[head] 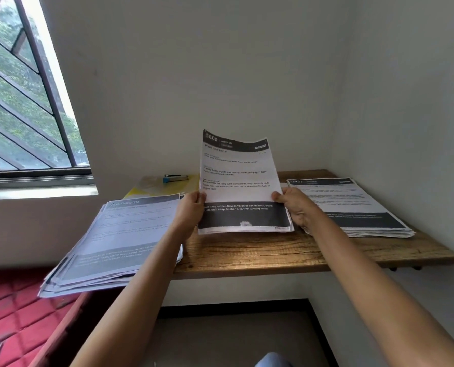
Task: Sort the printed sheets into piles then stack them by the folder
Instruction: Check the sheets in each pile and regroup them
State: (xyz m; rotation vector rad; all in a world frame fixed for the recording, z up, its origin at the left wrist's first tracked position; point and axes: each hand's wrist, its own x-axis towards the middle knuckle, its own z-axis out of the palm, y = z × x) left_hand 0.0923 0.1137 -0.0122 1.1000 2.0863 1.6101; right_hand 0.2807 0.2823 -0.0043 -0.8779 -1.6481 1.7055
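A small bundle of printed sheets [240,178] stands nearly upright over the middle of the wooden shelf [260,252], its bottom edge resting on or just above the wood. My left hand [191,210] grips its left edge and my right hand [296,205] grips its right edge. The top sheet reads "Wash baby bottle" under a dark header. A thick, ragged pile of sheets [114,242] lies on the left, overhanging the shelf's edge. A neater pile [352,205] lies flat on the right. The yellow folder [165,188] lies at the back left, partly under the left pile.
A blue and silver stapler [175,178] sits on the folder. Walls close the shelf in at the back and right. A barred window [27,102] is at the left, with a red quilted cushion [11,313] below it.
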